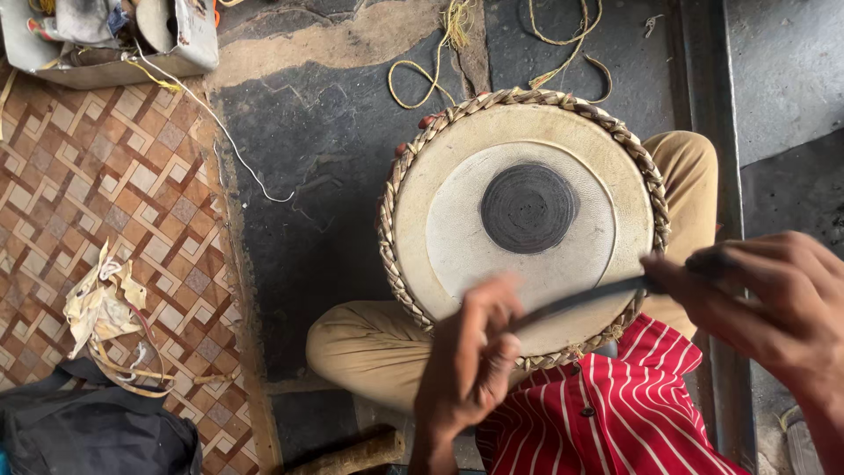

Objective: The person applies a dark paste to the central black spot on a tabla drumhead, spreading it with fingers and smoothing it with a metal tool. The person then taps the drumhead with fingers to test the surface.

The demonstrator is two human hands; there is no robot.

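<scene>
Resting between my folded legs, the drum [525, 224] sits with its pale skin facing up at me, the dark round patch [528, 208] in the middle and the braided rim [655, 189] running all around. I think my knees, in tan trousers [360, 343], wedge it so it cannot roll while both hands are busy.

My right hand [765, 299] is closed around one end of a thin dark strip [585, 297], fingers curled tight on it. My left hand [470, 361] pinches the other end, fingers narrow, thumb and forefinger together. The strip is stretched between them across the near edge of the skin, just inside the braid; holding it at both ends keeps it taut and level, as I judge it. Motion blur hides whether it actually touches the skin.

My red striped shirt [615, 413] hangs close under the strip and crowds the near rim. On the dark floor [299, 176] beyond the drum lie loose loops of yellowish cord [422, 79], well apart. To my left, a patterned mat [114, 185] carries a crumpled scrap of cloth [101, 308] and a dark bag [97, 435]; a cluttered box [105, 35] stands at the far corner, with a white string [229, 141] trailing from it.
</scene>
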